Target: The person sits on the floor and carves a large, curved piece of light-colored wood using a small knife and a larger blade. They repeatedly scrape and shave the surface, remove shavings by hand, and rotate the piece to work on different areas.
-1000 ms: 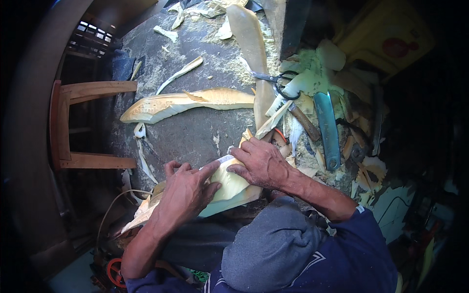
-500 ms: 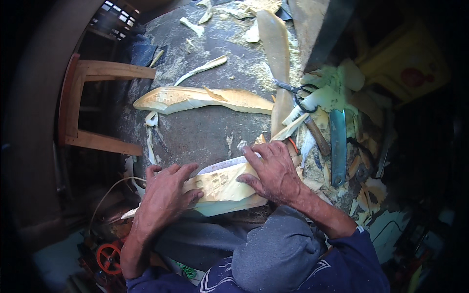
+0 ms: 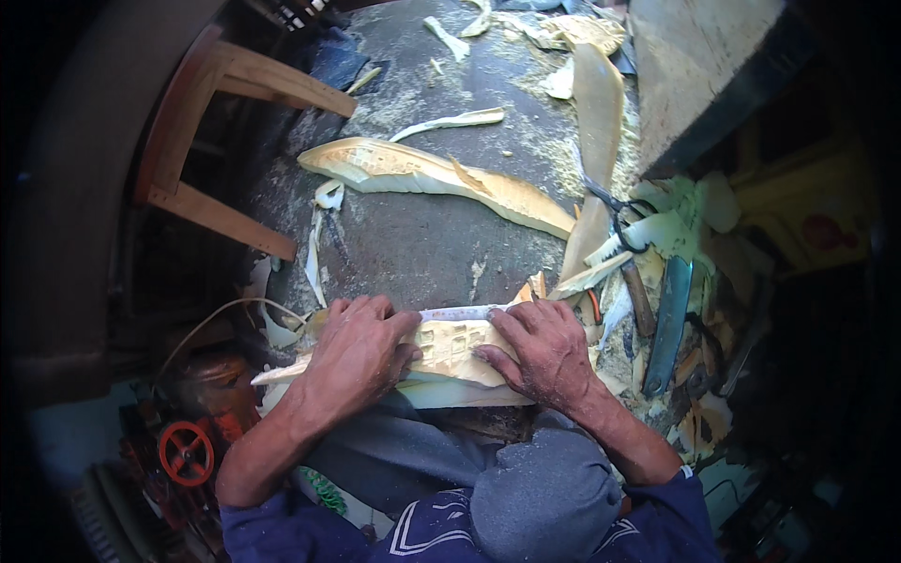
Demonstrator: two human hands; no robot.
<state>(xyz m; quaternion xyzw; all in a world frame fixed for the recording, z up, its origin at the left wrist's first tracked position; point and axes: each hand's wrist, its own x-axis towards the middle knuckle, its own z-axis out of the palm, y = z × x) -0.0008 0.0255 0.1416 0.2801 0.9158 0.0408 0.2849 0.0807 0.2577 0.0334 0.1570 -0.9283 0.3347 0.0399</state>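
A cream foam piece (image 3: 450, 352) with small square recesses in its face lies across my lap at the near edge of the work surface. My left hand (image 3: 361, 345) grips its left part, fingers curled over the far edge and thumb on the face. Around the right part my right hand (image 3: 546, 355) is closed the same way, its thumb beside the recesses. Along the foam's far edge runs a pale whitish strip (image 3: 455, 313) between the two hands. A pointed end of foam sticks out beyond my left forearm. The underside is hidden.
Ahead lies a long curved foam piece (image 3: 422, 176). To the right are a brown flat strip (image 3: 598, 113), black-handled scissors (image 3: 619, 214), a wooden tool handle (image 3: 638, 298), a metal blade (image 3: 669, 328) and foam scraps. A wooden stool (image 3: 225, 223) stands left, a red wheel (image 3: 186, 452) below it.
Both hands have settled more closely around the foam piece; my right fingers, raised at its far edge before, now curl over it. The recesses show nearer the right thumb. The whole view has shifted.
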